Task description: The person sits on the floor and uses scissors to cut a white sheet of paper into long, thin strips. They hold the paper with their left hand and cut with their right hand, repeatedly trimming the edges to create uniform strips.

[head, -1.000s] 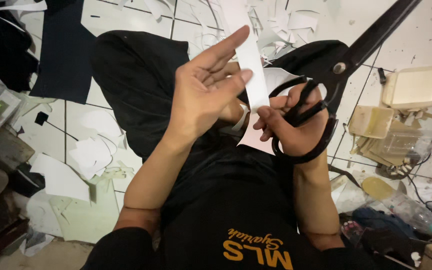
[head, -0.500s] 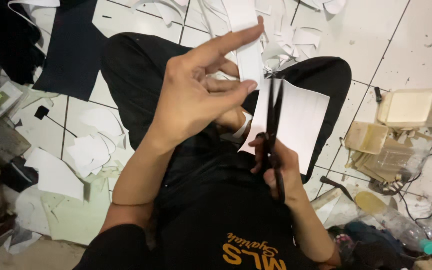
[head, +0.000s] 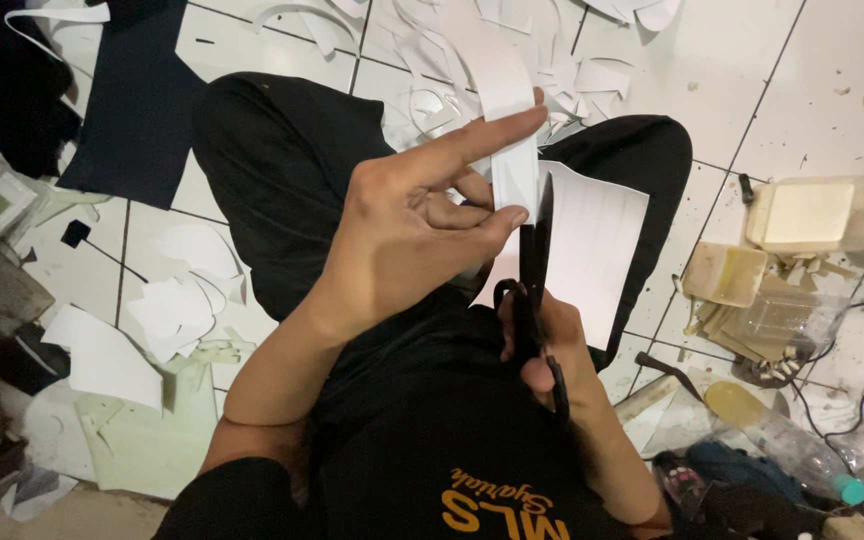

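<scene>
My left hand [head: 412,225] pinches a long white paper strip [head: 500,90] between thumb and fingers, with the index finger stretched out across it. My right hand [head: 542,335] grips black scissors [head: 534,265] seen edge-on, blades pointing up along the cut. The blades run between the strip and a wider white sheet [head: 592,245] with faint lines, which hangs to the right over my black-trousered knee. Both hands are above my lap.
White paper offcuts [head: 182,300] litter the tiled floor on the left and at the top. A dark cloth [head: 132,110] lies at upper left. At right sit a cream box [head: 802,215], cardboard pieces [head: 722,275], cables and a plastic bottle [head: 782,445].
The scissors swung from wide open and flat to edge-on along the paper. The cut has run up the sheet, and the narrow strip stands further apart from the wider piece.
</scene>
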